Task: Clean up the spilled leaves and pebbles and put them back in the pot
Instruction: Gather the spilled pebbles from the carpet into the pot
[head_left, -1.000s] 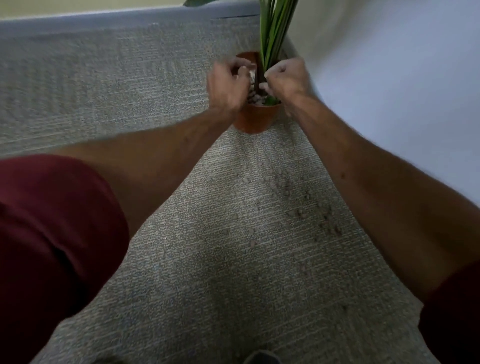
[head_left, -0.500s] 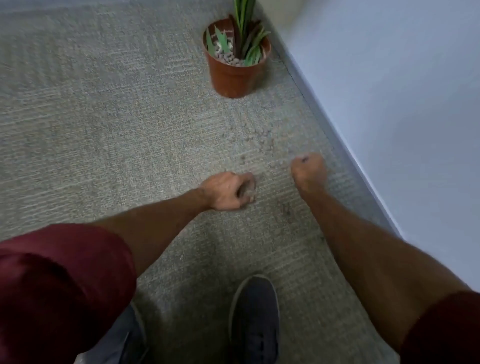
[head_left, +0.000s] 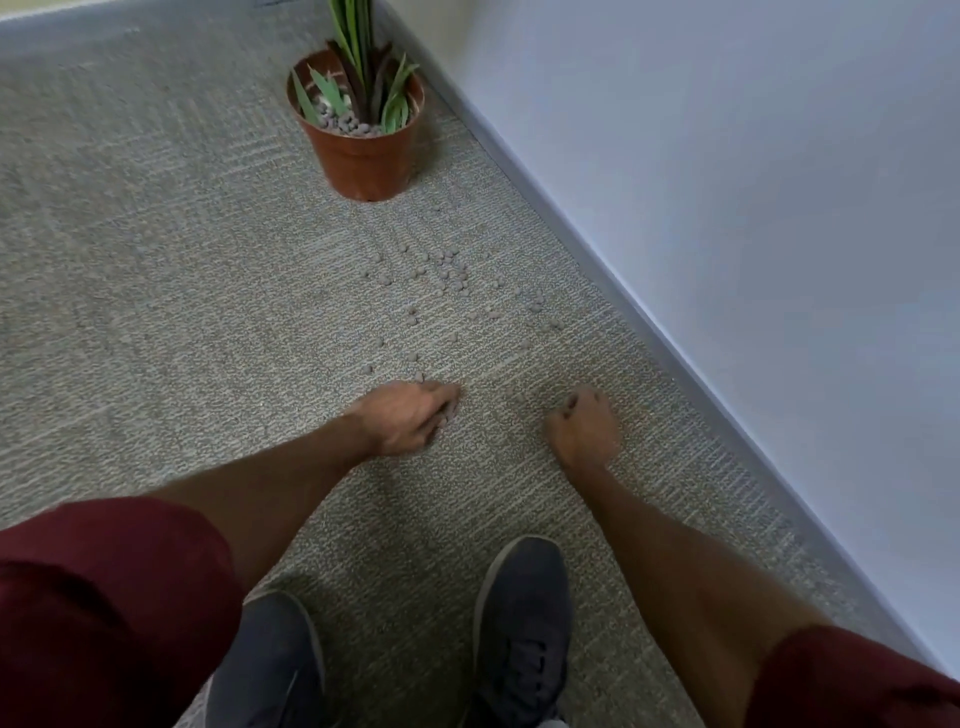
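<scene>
Looking down from the head camera, a person crouches on grey woven carpet (head_left: 156, 270) beside a pale wall (head_left: 727, 182). A round terracotta plastic pot (head_left: 363, 156) with green and dark strap leaves (head_left: 358, 62) stands upright near the corner, some pebbles already inside. Small round grey-brown pebbles (head_left: 444, 278) lie scattered between the pot and the hands. The left hand (head_left: 408, 418) rests on the carpet, fingers curled down round a few pebbles at their tips. The right hand (head_left: 584, 426) is balled loosely; what it holds, if anything, cannot be told. No loose leaves show on the carpet. The step looks like gathering a handful; next, each handful needs carrying to the pot and dropping inside.
</scene>
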